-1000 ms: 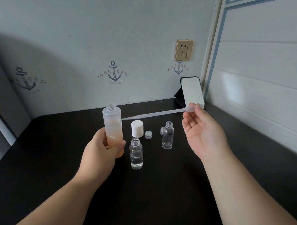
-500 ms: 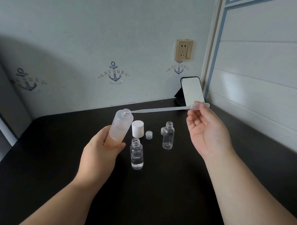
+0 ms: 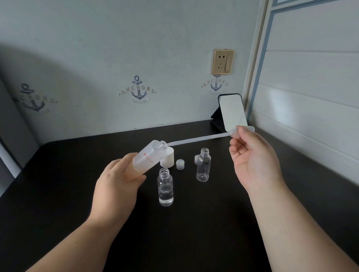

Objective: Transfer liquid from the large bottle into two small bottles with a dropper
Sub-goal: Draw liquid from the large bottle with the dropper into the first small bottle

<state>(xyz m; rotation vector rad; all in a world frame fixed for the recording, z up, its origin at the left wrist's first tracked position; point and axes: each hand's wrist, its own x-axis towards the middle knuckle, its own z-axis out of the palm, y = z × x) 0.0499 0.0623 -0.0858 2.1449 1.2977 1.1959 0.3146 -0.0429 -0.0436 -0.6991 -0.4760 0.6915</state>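
Tilted further, large bottle (image 3: 149,159) in left grip (image 3: 117,189) – right grip (image 3: 252,159) pinches dropper (image 3: 199,138) at its mouth.

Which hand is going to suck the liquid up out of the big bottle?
Probably the right hand. It pinches the bulb end of the dropper, whose tip sits at the mouth of the large bottle. The left hand grips that tilted bottle, so it is busy steadying it.

large bottle (image 3: 148,159): frosted white, small red lettering
dropper (image 3: 199,138): cloudy, see-through
two small bottles (image 3: 165,186) (image 3: 203,164): clear
big cap (image 3: 167,158): plain white
table (image 3: 74,172): black
wall (image 3: 110,56): pale grey-green, blue anchor prints, gold lettering
socket (image 3: 222,61): gold
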